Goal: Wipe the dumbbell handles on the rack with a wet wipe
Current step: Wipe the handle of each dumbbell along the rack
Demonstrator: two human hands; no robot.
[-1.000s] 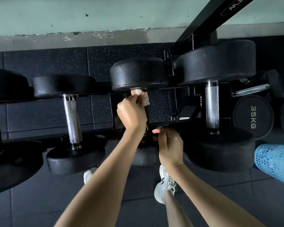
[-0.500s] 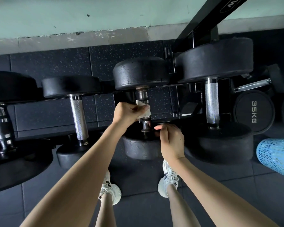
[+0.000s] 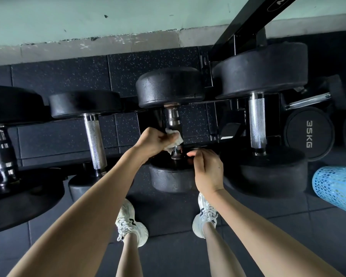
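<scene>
blue foam roller point(image 3: 336, 186): far right | white sneakers point(image 3: 131, 224): on floor tiles point(image 3: 318, 226)

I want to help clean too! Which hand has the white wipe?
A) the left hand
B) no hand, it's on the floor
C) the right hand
A: the left hand grips the white wipe against the middle dumbbell handle, while the right hand shows no wipe.

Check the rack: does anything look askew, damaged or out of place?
Mostly orderly. One stray dumbbell at far right lies crosswise to the row, beside the 35KG dumbbell. Paint is chipped along the foot of the wall. The left hand holds the wet wipe on the middle handle normally.
</scene>
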